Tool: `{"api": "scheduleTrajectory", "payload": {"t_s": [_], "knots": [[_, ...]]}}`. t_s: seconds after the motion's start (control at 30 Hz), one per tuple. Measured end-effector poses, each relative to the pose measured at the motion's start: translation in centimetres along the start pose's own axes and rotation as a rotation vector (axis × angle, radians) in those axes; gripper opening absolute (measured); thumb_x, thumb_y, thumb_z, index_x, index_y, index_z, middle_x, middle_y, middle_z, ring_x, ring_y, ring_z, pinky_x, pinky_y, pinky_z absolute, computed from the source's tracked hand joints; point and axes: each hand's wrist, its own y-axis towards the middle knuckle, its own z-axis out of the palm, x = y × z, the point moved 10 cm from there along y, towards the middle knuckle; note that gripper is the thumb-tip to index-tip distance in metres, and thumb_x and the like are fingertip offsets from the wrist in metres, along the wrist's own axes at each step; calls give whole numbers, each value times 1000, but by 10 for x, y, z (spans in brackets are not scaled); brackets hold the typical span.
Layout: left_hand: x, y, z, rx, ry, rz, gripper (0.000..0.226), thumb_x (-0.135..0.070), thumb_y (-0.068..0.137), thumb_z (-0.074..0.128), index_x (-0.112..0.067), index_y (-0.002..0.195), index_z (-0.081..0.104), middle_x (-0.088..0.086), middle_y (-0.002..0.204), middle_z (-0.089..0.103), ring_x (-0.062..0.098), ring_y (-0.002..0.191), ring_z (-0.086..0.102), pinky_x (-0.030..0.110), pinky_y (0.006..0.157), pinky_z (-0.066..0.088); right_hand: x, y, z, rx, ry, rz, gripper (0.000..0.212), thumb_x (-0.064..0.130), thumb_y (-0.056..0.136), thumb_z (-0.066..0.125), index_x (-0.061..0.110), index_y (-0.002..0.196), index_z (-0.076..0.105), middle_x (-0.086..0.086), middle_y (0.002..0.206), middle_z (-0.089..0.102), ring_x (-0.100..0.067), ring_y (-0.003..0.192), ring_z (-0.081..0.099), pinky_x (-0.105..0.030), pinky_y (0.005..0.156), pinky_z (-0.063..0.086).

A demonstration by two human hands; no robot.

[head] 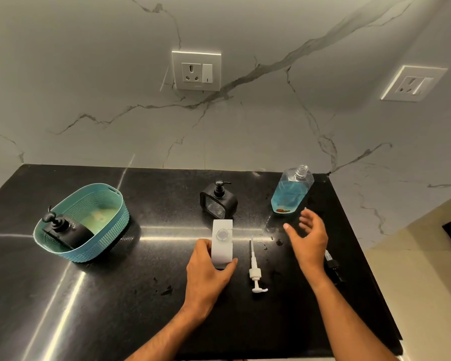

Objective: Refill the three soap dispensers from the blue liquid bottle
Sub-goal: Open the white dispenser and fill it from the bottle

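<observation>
Both forearms are entering from the bottom edge, and we are finding them nearest the lens. We are seeing the left hand (208, 272) gripping the white dispenser (221, 243) from its near-left side, thumb and fingers wrapped round the body. Dispenser is standing upright on the black counter (102, 295), neck open, pump off. White pump (255, 269) is lying flat on the counter just right of it, tube pointing away from us, apart from both hands.

We are noting the right hand (309, 241) hovering with fingers spread and relaxed, holding nothing, just in front of the blue liquid bottle (290, 191). Bottle is standing uncapped at the rear right of the counter, approx. two-thirds full, leaning slightly in the wide-angle view. A dark item is showing partly under the right wrist; we cannot tell what it is.

Black dispenser (219, 200), pump fitted, is standing directly behind the white one, not touching. A 2nd black dispenser (65, 231) is sitting tilted inside the teal basket (110, 230) at left, well apart from the rest. Small wet spots are showing on the counter near the pump.
</observation>
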Motion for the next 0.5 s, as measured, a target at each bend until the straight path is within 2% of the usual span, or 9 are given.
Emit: {"api": "scheduleTrajectory", "payload": {"t_s": [0.17, 0.3, 0.4, 0.5], "knots": [[-3, 4, 7, -2, 3, -7, 57, -47, 73, 90, -39, 104, 43, -20, 108, 59, 1, 98, 63, 10, 71, 52, -12, 48, -7, 27, 112, 104, 86, 4, 77, 88, 14, 151, 44, -6, 148, 52, -19, 134, 53, -44, 114, 47], [-4, 7, 12, 1, -4, -17, 58, -47, 73, 90, -42, 107, 43, -28, 108, 55, -8, 99, 60, 7, 71, 52, -13, 79, 3, 115, 158, 133, 98, 4, 78, 87, 18, 158, 32, -4, 159, 41, -21, 144, 42, -45, 119, 40], [-5, 10, 15, -11, 0, -23, 58, -46, 73, 91, -42, 108, 44, -31, 107, 53, -12, 99, 59, 8, 70, 52, -10, 97, 14, 210, 175, 108, 103, 1, 77, 87, 15, 160, 28, -3, 160, 41, -17, 146, 40, -43, 122, 36], [-8, 11, 16, -38, 6, -19, 58, -43, 73, 92, -43, 105, 44, -29, 105, 55, -16, 102, 57, 10, 71, 53, -11, 110, 24, 311, 235, 118, 101, -6, 75, 85, 15, 158, 33, -3, 157, 45, -18, 144, 44, -42, 119, 40]]}}
